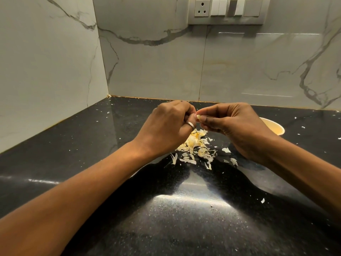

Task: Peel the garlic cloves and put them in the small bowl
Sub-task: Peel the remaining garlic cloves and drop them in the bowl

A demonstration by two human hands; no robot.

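Both hands are raised above the black counter (184,209), fingertips meeting. My right hand (234,124) pinches a small pale garlic clove (199,117) between thumb and fingers. My left hand (169,124), with a ring on one finger, has curled fingers touching the same clove from the left. Below the hands lies a pile of pale garlic skins and cloves (195,146). The small cream bowl (275,126) stands on the counter to the right, mostly hidden behind my right hand; its contents are not visible.
Bits of skin are scattered over the counter, for example a flake (263,200) at the front right. Marble walls close the counter at the left and back. A switch panel with a socket (227,11) sits high on the back wall.
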